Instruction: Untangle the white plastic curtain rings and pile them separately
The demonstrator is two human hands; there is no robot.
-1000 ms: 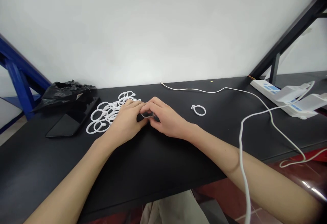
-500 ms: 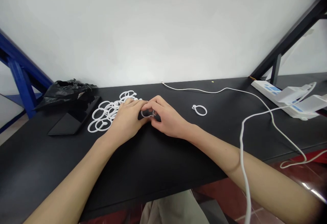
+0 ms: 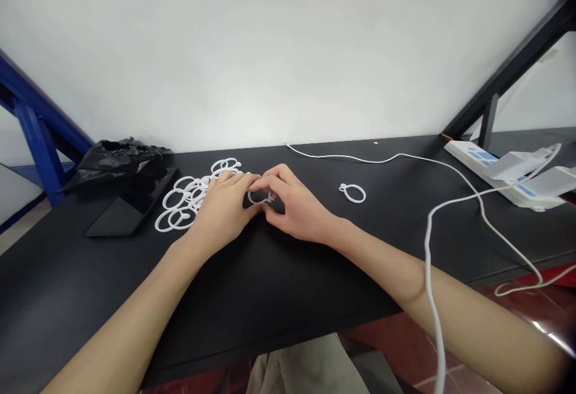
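Note:
My left hand (image 3: 222,211) and my right hand (image 3: 294,205) meet at the middle of the black table (image 3: 279,286). Both pinch one white plastic ring (image 3: 260,198) between their fingertips, just above the tabletop. A pile of several white rings (image 3: 191,201) lies right behind my left hand. One single white ring (image 3: 352,193) lies apart, to the right of my right hand.
A dark tablet (image 3: 128,209) and a crumpled black bag (image 3: 117,159) sit at the left. A white cable (image 3: 432,220) runs across the table and over my right forearm. White power strips with plugs (image 3: 513,172) stand at the far right, by a black frame post.
My hands have stayed together on the ring, lifting it slightly. The view has shifted a little.

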